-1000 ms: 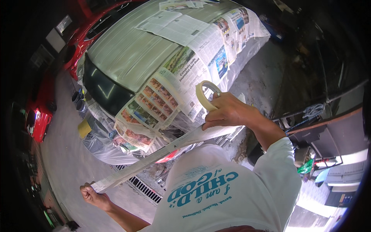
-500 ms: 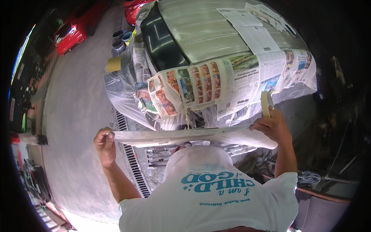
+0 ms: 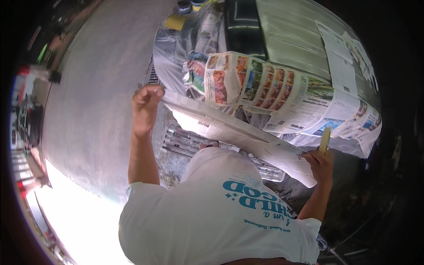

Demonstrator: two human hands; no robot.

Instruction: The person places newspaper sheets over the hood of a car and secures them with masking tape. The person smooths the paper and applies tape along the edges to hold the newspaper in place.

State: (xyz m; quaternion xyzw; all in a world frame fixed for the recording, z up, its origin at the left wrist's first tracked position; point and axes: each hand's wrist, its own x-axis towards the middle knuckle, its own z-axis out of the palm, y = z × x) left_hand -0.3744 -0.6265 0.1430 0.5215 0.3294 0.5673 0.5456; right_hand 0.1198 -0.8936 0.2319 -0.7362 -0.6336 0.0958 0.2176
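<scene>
A long newspaper sheet [image 3: 234, 134] is stretched in front of my body, slanting down from left to right. My left hand [image 3: 147, 108] pinches its upper left corner between thumb and fingers. At the other end, my right hand [image 3: 320, 168] grips the sheet and also a roll of masking tape [image 3: 325, 140], which stands up edge-on above the fingers. Just beyond the sheet is a vehicle [image 3: 293, 42] with a dull grey-green panel and a dark window [image 3: 245, 31]. Printed newspaper [image 3: 274, 88] covers its near edge, and more newspaper [image 3: 338, 57] lies across the panel.
Clear plastic sheeting [image 3: 170, 55] hangs around the vehicle's left side, with a yellowish piece [image 3: 175, 22] on it. Dark containers [image 3: 184, 6] stand behind. A metal floor grate [image 3: 179, 142] lies below the sheet. Concrete floor [image 3: 92, 101] stretches to the left.
My left hand has risen and moved right, while my right hand has dropped slightly, so the newspaper sheet now slants. My view has turned, and the vehicle appears farther right.
</scene>
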